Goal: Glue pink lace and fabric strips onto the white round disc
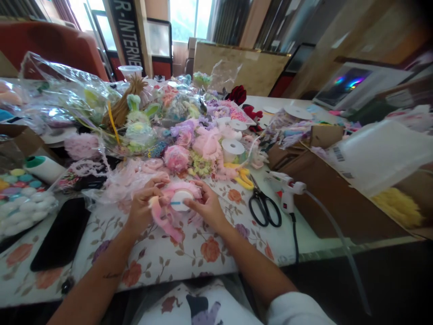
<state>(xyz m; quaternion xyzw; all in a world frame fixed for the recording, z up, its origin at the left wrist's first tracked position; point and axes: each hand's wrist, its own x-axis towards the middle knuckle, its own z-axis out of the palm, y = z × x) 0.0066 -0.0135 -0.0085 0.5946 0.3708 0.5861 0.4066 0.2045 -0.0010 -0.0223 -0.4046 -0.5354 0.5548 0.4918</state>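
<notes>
Just across from me, the person holds a white spool (181, 200) wrapped in soft pink trim (165, 223) between both hands, low over the flowered tablecloth (152, 266). The left hand (144, 203) grips the trim at the spool's left, a strip dangling beside it, while the right hand (209, 205) clasps the opposite edge, thumb across the white face; black-handled scissors (264, 207) lie off to the right.

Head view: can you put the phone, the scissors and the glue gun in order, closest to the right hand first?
From the right hand:
1. Scissors, just to its right.
2. Glue gun, farther right.
3. Phone, way over on the left.
</notes>
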